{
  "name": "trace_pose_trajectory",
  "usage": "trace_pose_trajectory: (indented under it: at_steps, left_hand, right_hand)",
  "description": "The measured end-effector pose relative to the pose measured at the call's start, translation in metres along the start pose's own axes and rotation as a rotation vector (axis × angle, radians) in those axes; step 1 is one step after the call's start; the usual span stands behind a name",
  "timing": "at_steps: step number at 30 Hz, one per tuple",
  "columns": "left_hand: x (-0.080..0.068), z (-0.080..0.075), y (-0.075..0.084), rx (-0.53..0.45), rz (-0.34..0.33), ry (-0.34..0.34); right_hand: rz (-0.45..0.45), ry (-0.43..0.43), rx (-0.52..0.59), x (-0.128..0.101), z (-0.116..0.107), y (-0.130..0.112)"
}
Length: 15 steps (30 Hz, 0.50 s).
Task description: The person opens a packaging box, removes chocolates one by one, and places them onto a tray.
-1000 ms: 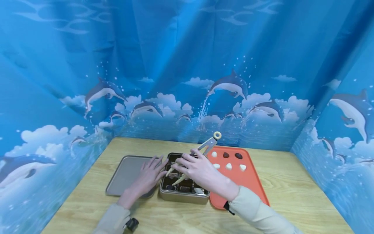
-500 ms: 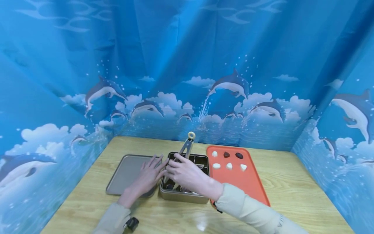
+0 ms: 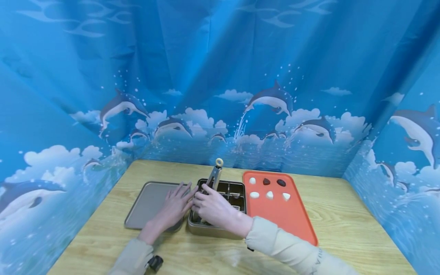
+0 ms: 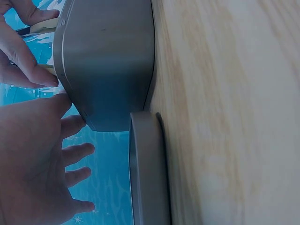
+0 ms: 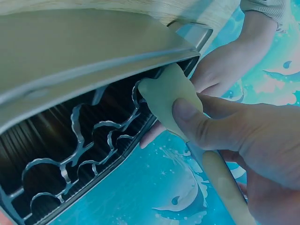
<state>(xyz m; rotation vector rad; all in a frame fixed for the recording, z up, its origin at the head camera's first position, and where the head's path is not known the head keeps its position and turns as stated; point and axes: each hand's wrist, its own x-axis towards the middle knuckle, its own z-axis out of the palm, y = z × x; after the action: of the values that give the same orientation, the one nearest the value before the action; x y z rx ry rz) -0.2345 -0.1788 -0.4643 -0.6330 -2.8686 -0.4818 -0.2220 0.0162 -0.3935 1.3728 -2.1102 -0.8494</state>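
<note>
My right hand (image 3: 216, 208) grips a pair of kitchen tongs (image 3: 214, 178), metal with cream tips and a ring at the top. The tongs stand steeply, and their cream head (image 5: 168, 91) dips into the front left corner of a metal box (image 3: 214, 231). In the right wrist view my thumb presses on that cream head. Dark compartments with wavy dividers (image 5: 77, 126) fill the box. What lies between the tips is hidden. My left hand (image 3: 173, 208) is spread with straight fingers, its fingertips at the box's left rim.
A shallow grey metal lid (image 3: 148, 204) lies left of the box, partly under my left hand. On the right, against the box, an orange-red tray (image 3: 285, 219) bears several small white and dark brown pieces (image 3: 269, 195). A dolphin-print curtain closes off the back.
My right hand has moved left over the box, turning the tongs more upright and bringing their arms closer together. The tips have gone down at the front left. My left hand keeps its place.
</note>
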Motion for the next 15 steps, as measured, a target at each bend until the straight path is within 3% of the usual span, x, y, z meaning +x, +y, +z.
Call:
trace_pose_trajectory:
  at_steps: [8,15]
  left_hand:
    - [0.0,0.0,0.001,-0.012,-0.018,0.0]
    - [0.001,0.0,0.003,-0.024,-0.037,-0.001]
  right_hand:
    - [0.015,0.066,0.003,-0.006,0.0,0.004]
    - [0.085,0.13,0.038,-0.021,-0.008,0.019]
